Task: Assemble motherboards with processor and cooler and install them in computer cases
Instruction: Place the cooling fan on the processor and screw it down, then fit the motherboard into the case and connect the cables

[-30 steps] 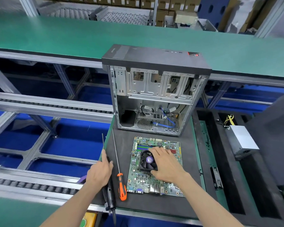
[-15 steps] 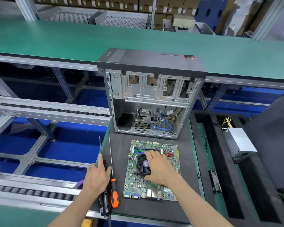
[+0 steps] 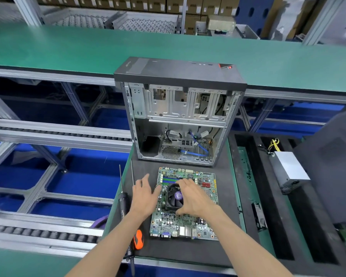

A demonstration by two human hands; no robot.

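Currently: your right hand [image 3: 194, 198] grips the cooler [image 3: 174, 196] on the motherboard [image 3: 185, 220]; your left hand [image 3: 145, 196], fingers spread, touches the cooler's left side.

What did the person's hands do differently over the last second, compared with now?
The left hand left the black screwdriver at the mat's edge and moved right to the motherboard, fingers spread at the cooler's left side. The right hand stayed on the cooler, fingers and thumb now curled round it. Both screwdrivers, the board and the open case stayed put.

Both forearms and hands [image 3: 146, 198] are bare: no sleeves, gloves, or jewellery visible.
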